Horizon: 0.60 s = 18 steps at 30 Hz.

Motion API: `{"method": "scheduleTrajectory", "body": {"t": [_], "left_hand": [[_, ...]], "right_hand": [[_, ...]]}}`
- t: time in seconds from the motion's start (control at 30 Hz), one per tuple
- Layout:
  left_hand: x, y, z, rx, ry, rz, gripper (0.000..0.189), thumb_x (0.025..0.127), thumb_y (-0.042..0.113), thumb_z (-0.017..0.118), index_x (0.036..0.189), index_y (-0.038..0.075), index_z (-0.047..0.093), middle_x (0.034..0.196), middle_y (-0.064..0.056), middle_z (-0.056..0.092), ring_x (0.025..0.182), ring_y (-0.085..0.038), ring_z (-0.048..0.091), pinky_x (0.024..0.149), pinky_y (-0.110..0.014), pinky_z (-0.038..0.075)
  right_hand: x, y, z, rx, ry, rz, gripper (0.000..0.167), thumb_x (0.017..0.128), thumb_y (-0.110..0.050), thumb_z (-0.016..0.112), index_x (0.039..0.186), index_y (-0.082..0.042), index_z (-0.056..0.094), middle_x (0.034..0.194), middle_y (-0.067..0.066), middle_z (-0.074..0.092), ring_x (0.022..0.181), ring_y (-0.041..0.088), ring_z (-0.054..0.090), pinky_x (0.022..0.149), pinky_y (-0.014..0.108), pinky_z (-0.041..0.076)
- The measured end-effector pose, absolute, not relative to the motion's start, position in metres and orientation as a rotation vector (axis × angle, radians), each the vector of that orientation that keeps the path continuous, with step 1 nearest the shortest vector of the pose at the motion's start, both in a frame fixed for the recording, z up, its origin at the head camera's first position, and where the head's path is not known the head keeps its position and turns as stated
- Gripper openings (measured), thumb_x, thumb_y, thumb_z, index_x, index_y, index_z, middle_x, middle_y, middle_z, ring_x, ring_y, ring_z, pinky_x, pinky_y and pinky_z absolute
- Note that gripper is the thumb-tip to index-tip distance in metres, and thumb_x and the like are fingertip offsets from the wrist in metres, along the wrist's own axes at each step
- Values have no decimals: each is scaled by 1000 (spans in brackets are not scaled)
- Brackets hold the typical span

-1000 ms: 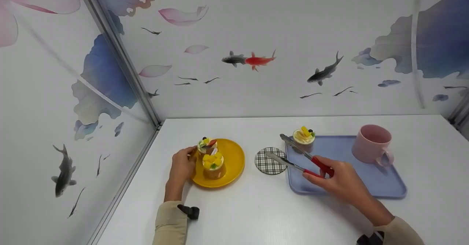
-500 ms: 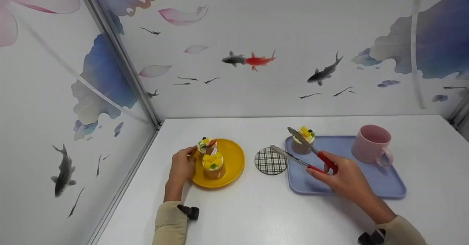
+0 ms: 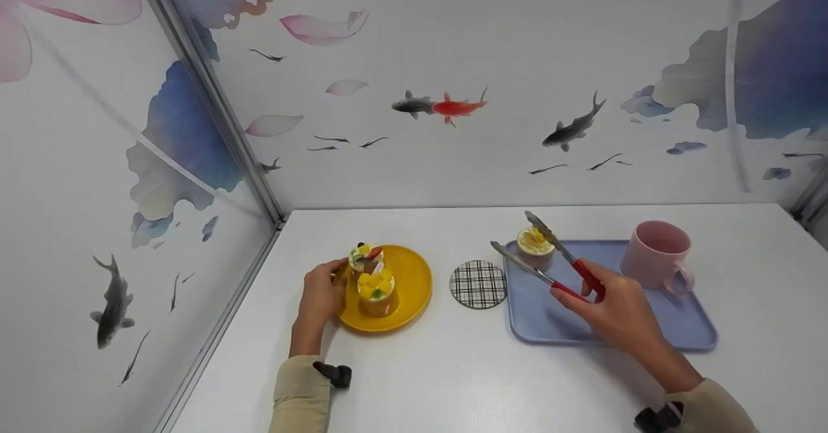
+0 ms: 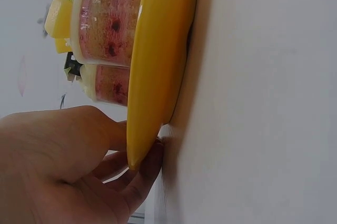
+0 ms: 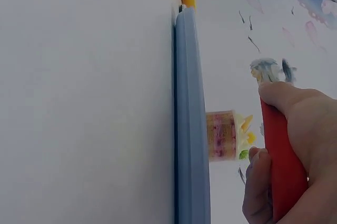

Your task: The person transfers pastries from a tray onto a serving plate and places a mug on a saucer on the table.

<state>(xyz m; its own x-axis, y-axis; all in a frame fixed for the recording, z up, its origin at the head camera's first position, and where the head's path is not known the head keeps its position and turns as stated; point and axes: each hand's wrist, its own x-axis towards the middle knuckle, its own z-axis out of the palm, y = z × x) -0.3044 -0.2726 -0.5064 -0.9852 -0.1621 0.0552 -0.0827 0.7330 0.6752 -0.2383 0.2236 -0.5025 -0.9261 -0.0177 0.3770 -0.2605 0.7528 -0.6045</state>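
My left hand pinches the rim of a yellow plate, thumb above and fingers under the edge in the left wrist view. Two small dessert cups stand on that plate: one topped with yellow fruit cubes, another behind it with mixed fruit. In my right hand are metal tongs with red handles, held above the blue tray. The tong arms are spread and overlap a third dessert cup at the tray's back left corner, partly hiding its topping.
A round checked coaster lies between plate and tray. On the tray's right side stands a pink mug, handle toward the front. A printed wall borders the table's back, and another runs along the left.
My right hand has shifted slightly right, carrying the spread tongs from over the coaster and tray edge to over the tray's dessert cup. The left hand and plate stay put.
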Motion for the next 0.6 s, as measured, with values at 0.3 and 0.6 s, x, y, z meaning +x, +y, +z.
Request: {"method": "scheduleTrajectory", "body": {"t": [0.3,0.6], "left_hand": [[-304,-271,-507,216,-2822,-1113,45,107,-3,59,152,5,62,146,-20,68,129,-34,67,116,-50,56],[-304,-271,-508,205,-2813,-1123,46,106,-4,59,151,4,62,146,-20,68,129,-34,67,116,-50,55]], "right_hand": [[-240,228,-502,162,-2607,969,66,86,-49,91,131,-5,73,85,8,67,78,22,54,56,21,44],[-243,232,-504,140,-2600,980,59,88,-46,90,124,-4,72,80,5,62,77,22,53,55,21,43]]}}
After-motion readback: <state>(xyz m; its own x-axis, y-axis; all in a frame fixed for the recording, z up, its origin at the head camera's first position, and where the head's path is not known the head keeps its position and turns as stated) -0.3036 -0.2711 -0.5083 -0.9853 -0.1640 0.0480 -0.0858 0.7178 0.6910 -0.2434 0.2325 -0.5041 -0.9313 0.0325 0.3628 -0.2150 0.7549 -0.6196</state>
